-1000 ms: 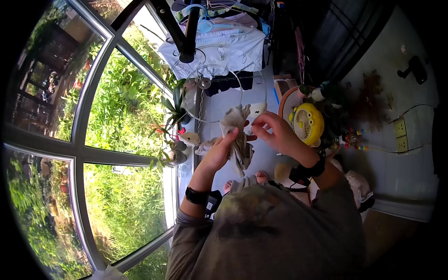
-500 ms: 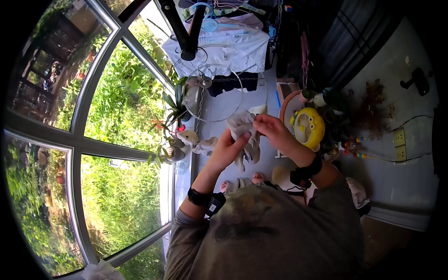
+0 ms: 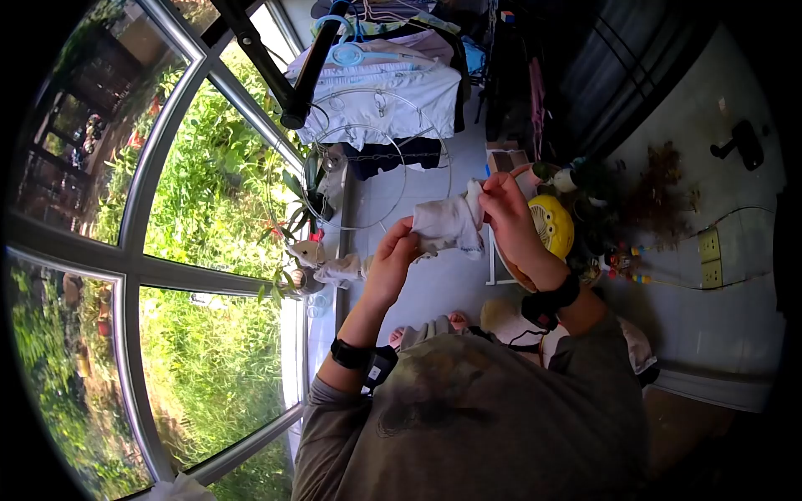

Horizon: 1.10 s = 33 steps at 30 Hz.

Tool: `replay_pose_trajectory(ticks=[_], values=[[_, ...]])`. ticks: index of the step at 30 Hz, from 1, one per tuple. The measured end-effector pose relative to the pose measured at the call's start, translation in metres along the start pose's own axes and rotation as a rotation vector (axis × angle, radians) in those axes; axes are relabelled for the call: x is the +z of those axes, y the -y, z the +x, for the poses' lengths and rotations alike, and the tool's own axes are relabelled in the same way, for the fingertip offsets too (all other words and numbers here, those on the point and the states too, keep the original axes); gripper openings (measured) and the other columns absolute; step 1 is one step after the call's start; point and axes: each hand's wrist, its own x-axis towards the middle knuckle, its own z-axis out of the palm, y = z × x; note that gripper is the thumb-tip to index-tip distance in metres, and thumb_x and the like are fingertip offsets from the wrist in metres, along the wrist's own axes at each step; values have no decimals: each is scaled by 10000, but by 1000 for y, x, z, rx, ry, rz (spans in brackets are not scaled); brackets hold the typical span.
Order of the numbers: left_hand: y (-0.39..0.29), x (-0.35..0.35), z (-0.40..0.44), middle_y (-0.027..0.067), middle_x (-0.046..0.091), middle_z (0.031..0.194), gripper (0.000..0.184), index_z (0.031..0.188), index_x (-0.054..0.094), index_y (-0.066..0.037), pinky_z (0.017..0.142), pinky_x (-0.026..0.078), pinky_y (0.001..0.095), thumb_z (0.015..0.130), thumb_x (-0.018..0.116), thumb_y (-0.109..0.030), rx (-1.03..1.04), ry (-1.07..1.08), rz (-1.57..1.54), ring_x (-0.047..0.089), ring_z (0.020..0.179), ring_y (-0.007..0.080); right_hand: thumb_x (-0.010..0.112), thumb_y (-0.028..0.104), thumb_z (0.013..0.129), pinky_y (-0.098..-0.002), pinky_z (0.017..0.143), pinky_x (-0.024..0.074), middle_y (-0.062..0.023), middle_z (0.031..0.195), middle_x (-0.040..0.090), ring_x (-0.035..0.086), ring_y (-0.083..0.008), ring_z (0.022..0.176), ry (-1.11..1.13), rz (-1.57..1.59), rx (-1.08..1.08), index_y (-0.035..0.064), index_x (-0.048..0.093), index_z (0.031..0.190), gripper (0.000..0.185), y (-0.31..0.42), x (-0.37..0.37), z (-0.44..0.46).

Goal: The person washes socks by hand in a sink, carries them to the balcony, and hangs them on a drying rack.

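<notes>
A pale, off-white cloth [image 3: 447, 224] is stretched between my two hands above the floor. My left hand [image 3: 394, 255] pinches its left end, thumb against fingers. The right end is gripped by my right hand [image 3: 504, 213], near the cloth's upper corner. Just beyond my hands hangs a round wire hanger [image 3: 401, 192] with clips. Small pale cloth pieces [image 3: 338, 269] hang at its left side, below and left of my left hand.
White shorts [image 3: 384, 92] and other clothes hang at the top on a dark rack. A yellow fan [image 3: 553, 227] and plants stand at the right. Tall windows [image 3: 217, 175] fill the left side. A black bar [image 3: 305, 83] reaches down at the upper left.
Both hands have moved apart, and the bunched cloth is now spread between them. My right hand has moved right and up. The hanger and the clothes sit slightly further left in view.
</notes>
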Motion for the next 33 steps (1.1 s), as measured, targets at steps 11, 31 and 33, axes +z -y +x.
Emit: replay_pose_trajectory(ticks=[11, 31, 33], values=[[-1, -21, -2, -22, 541, 840, 194, 999, 546, -57, 666, 394, 199, 907, 379, -93, 94, -314, -105, 480, 753, 52, 488, -17, 861, -171, 624, 373, 34, 807, 503, 447, -23, 691, 198, -581, -354, 42, 514, 893, 72, 23, -27, 56], [47, -33, 24, 216, 605, 1054, 377, 1165, 428, -29, 798, 472, 418, 871, 504, -252, -37, -206, 877, 599, 933, 382, 493, 10, 804, -259, 627, 437, -71, 753, 618, 562, -139, 675, 451, -1006, -250, 11, 584, 860, 107, 10, -4, 161], [38, -26, 21, 217, 613, 1033, 359, 1156, 434, -23, 784, 481, 400, 881, 496, -246, -32, -143, 826, 612, 916, 366, 489, -7, 797, -230, 617, 419, -31, 730, 592, 522, -92, 671, 470, -842, -196, -1, 574, 822, 89, 28, -5, 146]])
